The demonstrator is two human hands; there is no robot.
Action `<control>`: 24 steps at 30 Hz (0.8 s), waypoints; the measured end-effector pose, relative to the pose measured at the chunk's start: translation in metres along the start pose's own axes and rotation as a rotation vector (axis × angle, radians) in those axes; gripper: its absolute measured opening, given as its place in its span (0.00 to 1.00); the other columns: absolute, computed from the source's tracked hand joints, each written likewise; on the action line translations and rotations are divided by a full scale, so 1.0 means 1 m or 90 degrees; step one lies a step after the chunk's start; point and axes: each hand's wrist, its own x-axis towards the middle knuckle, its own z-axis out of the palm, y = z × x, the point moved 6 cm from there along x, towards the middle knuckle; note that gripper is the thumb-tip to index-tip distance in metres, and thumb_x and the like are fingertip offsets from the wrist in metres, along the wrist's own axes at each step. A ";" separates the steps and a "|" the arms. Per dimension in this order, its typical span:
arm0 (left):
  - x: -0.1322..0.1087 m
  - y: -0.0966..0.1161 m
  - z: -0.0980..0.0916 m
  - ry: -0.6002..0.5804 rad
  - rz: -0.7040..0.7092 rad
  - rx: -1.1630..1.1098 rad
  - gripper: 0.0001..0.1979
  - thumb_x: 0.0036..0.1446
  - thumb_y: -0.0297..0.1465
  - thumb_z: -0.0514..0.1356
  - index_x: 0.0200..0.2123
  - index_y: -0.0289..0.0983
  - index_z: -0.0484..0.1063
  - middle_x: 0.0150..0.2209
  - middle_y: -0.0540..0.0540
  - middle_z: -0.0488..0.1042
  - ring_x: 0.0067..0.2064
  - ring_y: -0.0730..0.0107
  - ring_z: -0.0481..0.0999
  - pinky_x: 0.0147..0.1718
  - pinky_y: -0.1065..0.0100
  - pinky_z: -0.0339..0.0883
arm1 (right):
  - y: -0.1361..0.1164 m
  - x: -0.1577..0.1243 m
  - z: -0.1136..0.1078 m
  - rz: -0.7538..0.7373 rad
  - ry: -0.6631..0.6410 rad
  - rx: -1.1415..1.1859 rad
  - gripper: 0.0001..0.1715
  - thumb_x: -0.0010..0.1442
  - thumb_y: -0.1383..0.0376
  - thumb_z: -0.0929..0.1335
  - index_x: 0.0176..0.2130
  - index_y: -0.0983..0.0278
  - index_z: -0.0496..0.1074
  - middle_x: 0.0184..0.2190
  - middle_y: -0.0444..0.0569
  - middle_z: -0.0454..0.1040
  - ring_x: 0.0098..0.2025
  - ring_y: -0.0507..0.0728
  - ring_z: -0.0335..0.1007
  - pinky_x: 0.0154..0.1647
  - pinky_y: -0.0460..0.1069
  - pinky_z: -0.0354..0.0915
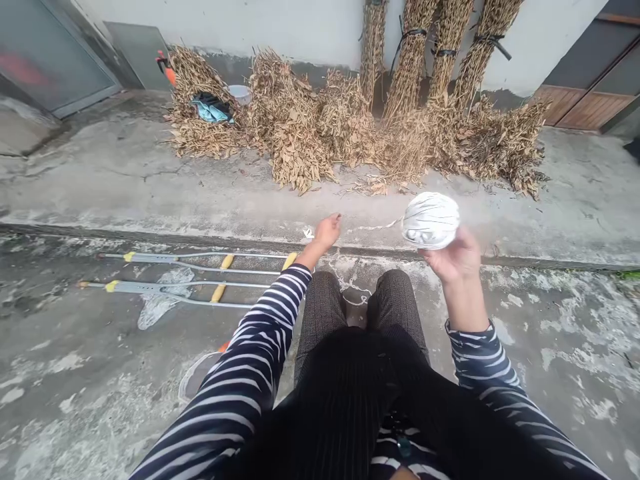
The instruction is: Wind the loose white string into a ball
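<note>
In my right hand (456, 259) is a ball of white cord (431, 220), held up from below with the fingers curled round it. Thin dark lines show on the wound surface. A loose strand (377, 227) runs left from the ball toward my left hand (327, 233), whose fingers are pinched together. The exact grip point at the fingertips is too small to make out. More white cord (356, 288) hangs or lies in loops between my knees. A small white scrap (309, 233) shows just left of my left hand.
Two metal crutches (195, 285) with yellow grips lie at the left, over a clear plastic sheet (165, 303). A low concrete step (240, 193) crosses in front. Dried plant stalks (300, 127) are heaped along the wall, with tied bundles (413, 53) upright behind.
</note>
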 end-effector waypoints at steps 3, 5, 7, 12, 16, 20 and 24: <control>-0.028 0.057 0.029 -0.082 0.143 -0.228 0.23 0.65 0.26 0.59 0.62 0.36 0.74 0.62 0.39 0.77 0.61 0.59 0.78 0.56 0.61 0.75 | 0.033 0.013 -0.012 0.057 0.003 0.027 0.40 0.47 0.61 0.81 0.57 0.55 0.70 0.41 0.44 0.82 0.42 0.57 0.81 0.26 0.45 0.78; -0.053 0.087 0.045 -0.161 0.203 -0.393 0.27 0.60 0.28 0.66 0.63 0.37 0.74 0.64 0.39 0.76 0.63 0.57 0.77 0.57 0.61 0.75 | 0.049 0.019 -0.022 0.080 0.011 0.026 0.39 0.46 0.60 0.82 0.55 0.57 0.69 0.40 0.45 0.82 0.45 0.60 0.82 0.29 0.49 0.81; -0.072 0.100 0.052 -0.194 0.190 -0.499 0.29 0.55 0.29 0.70 0.61 0.36 0.76 0.60 0.38 0.79 0.60 0.58 0.79 0.58 0.61 0.74 | 0.057 0.021 -0.029 0.089 0.008 0.010 0.38 0.47 0.58 0.81 0.55 0.57 0.70 0.42 0.47 0.82 0.44 0.61 0.83 0.30 0.52 0.81; -0.087 0.101 0.050 -0.176 0.119 -0.507 0.13 0.54 0.31 0.71 0.42 0.32 0.83 0.43 0.41 0.86 0.50 0.59 0.84 0.50 0.65 0.76 | 0.060 0.016 -0.031 0.122 -0.021 -0.041 0.41 0.46 0.58 0.81 0.57 0.57 0.70 0.47 0.49 0.82 0.29 0.55 0.77 0.20 0.49 0.75; -0.083 0.099 0.044 -0.154 0.135 -0.435 0.08 0.55 0.33 0.69 0.31 0.33 0.81 0.33 0.46 0.84 0.40 0.66 0.83 0.39 0.72 0.73 | 0.053 0.014 -0.021 0.122 -0.032 -0.050 0.42 0.43 0.59 0.81 0.56 0.58 0.71 0.51 0.51 0.81 0.27 0.53 0.75 0.16 0.47 0.71; -0.084 0.080 0.048 -0.215 0.062 -0.472 0.15 0.54 0.41 0.68 0.31 0.33 0.78 0.31 0.45 0.82 0.31 0.70 0.80 0.23 0.75 0.64 | 0.034 0.018 -0.011 0.078 -0.043 -0.079 0.41 0.42 0.59 0.81 0.54 0.57 0.72 0.53 0.51 0.79 0.28 0.53 0.76 0.16 0.46 0.71; -0.097 0.064 0.051 -0.347 0.015 -0.564 0.20 0.52 0.44 0.70 0.34 0.32 0.76 0.35 0.38 0.82 0.36 0.65 0.82 0.26 0.72 0.71 | 0.014 0.024 -0.005 0.043 -0.037 -0.137 0.38 0.43 0.60 0.81 0.53 0.57 0.73 0.53 0.50 0.77 0.28 0.52 0.75 0.16 0.45 0.70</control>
